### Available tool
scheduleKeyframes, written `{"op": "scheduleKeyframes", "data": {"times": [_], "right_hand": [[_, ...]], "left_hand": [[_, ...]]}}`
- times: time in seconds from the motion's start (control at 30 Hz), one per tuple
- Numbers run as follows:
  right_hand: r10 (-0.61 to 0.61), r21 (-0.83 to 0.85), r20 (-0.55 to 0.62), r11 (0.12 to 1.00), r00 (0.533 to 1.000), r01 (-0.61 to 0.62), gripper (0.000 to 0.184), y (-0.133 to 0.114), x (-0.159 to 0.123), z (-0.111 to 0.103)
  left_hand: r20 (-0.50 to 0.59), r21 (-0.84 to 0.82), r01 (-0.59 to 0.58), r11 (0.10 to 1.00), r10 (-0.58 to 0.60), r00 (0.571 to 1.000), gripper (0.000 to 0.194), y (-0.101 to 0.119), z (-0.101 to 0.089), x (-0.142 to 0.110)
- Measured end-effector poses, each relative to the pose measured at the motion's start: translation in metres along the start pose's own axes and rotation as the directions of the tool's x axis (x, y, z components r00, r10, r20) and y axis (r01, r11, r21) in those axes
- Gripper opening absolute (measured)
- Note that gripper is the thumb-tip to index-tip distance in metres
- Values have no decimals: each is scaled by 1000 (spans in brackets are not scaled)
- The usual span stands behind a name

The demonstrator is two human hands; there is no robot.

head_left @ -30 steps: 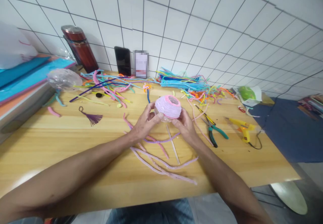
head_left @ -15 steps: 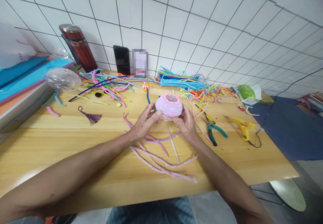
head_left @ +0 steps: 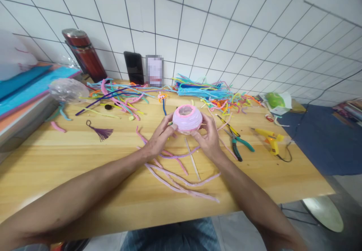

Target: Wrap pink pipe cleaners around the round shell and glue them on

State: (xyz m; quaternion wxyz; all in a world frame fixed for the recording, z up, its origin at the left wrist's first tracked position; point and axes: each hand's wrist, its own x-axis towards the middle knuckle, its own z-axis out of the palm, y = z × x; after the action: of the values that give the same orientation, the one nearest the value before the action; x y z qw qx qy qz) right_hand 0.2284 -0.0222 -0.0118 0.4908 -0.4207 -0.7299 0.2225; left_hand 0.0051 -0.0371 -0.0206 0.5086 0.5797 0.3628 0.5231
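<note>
Between my two hands is a round lilac bowl-like piece (head_left: 187, 123) that looks wrapped in fuzzy stems, with a pink ring around the opening on top and a clear lower edge. My left hand (head_left: 161, 135) grips its left side, thumb in front. On the right side my right hand (head_left: 208, 135) closes on it the same way. Beneath and in front of the hands lie pink and lilac pipe cleaners (head_left: 181, 183) and a clear thin stick (head_left: 192, 160). Green-handled pliers (head_left: 240, 144) rest right of my right hand.
A yellow glue gun (head_left: 271, 141) with its cord lies at the right. A purple tassel (head_left: 101, 131) is at the left. Along the wall are a red thermos (head_left: 86, 57), a black phone (head_left: 134, 68) and a heap of coloured pipe cleaners (head_left: 203, 89).
The lilac piece has tilted slightly, its opening now a little further left on top. Both hands keep their hold. The whole view has shifted a little.
</note>
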Motion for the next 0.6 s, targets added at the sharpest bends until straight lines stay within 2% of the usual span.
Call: {"op": "scheduleKeyframes", "data": {"times": [0.13, 0.33, 0.6], "right_hand": [[-84, -79, 4, 993, 996, 84, 71, -1, -1, 1], [-182, -150, -14, 973, 983, 178, 72, -3, -1, 2], [-200, -193, 22, 961, 980, 200, 78, -5, -4, 1]], "left_hand": [[-9, -32, -5, 999, 4, 1000, 61, -1, -1, 1], [-11, -67, -10, 998, 9, 1000, 82, 1, 4, 3], [-28, -47, -22, 999, 20, 999, 95, -7, 5, 4]]}}
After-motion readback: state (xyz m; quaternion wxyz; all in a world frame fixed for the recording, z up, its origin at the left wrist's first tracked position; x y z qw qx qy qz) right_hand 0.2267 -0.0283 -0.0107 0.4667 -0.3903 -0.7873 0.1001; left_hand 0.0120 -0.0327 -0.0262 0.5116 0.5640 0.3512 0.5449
